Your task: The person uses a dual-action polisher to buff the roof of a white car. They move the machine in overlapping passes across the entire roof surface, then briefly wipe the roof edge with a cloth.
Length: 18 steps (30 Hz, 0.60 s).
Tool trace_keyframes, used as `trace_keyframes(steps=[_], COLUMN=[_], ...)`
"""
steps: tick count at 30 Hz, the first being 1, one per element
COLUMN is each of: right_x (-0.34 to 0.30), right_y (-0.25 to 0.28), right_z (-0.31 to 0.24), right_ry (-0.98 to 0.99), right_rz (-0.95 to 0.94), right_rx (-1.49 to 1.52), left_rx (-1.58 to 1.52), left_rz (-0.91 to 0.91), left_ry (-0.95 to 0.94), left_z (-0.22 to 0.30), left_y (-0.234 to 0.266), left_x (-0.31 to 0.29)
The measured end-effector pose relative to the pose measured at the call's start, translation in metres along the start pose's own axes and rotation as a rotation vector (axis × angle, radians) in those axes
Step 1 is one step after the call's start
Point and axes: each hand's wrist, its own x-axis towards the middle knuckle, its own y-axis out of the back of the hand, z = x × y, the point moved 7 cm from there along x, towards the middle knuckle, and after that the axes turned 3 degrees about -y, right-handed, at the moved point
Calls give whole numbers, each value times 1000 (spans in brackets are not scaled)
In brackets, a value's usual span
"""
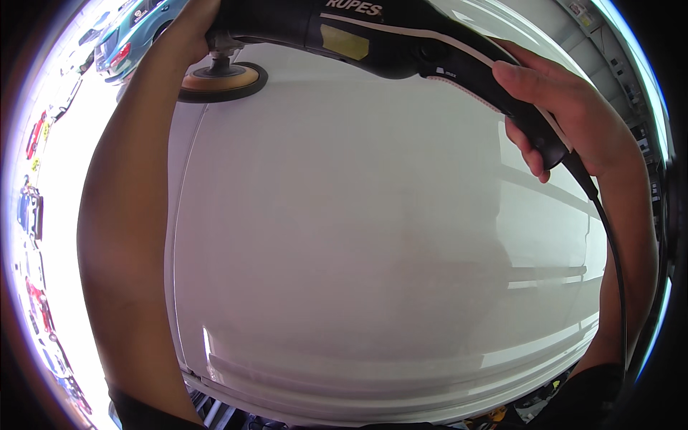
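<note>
A black power polisher [387, 39] with a pale stripe and a yellowish label spans the top of the view. My right hand [559, 100] is closed round its rear handle, fingers curling underneath. At the tool's head, my left hand [197, 32] holds the front; the upper edge of the picture cuts off its fingers. Below the head sits a round tan polishing pad [222, 80] with a dark rim. It lies against a glossy white car panel [358, 201], near the panel's left seam. From the handle, a black cord [613, 244] runs down along my right forearm.
Beyond the far left of the panel stands a blue car [118, 46]. Small red, blue and white cars [36, 301] line the bright left rim. Engine-bay-like dark parts and yellow items [494, 416] show below the panel's near edge. Reflections streak the panel's right side.
</note>
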Motion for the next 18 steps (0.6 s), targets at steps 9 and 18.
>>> trace_keyframes(steps=[9,18], right_x=[-49,-82], right_y=[67,148], right_z=[47,95], right_ry=[-28,-69], right_rz=[154,319], right_rx=[73,67], left_rx=[-8,-80], left_rz=[-78,-164], left_ry=[30,42], left_z=[21,40], left_y=[-110,-259], left_x=[-8,15])
